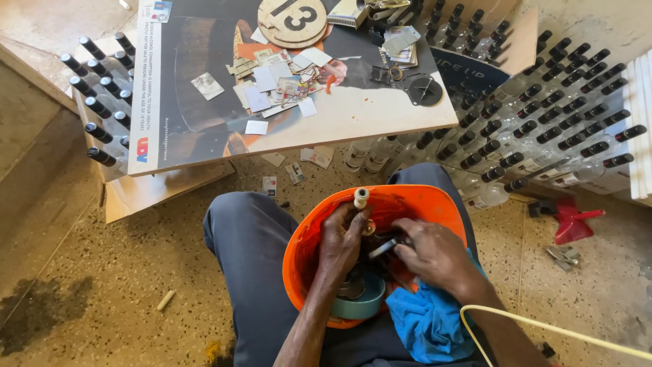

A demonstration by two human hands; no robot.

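An orange plastic basin (414,204) rests on my lap. My left hand (341,238) is inside it, closed around an upright bottle whose pale cork top (360,198) sticks up above my fingers. My right hand (435,255) is also in the basin, gripping a small dark metal tool (384,248) pointed at the bottle. A teal roll of tape (360,302) lies in the basin under my left wrist. A blue cloth (424,323) drapes over my right thigh below the basin.
A poster board (176,102) with a round numbered disc (293,20) and several paper labels (278,81) lies ahead over boxes. Many dark-capped clear bottles (543,115) stand right and left (98,88). A red tool (574,221) lies on the floor; a yellow cable (543,327) crosses my right arm.
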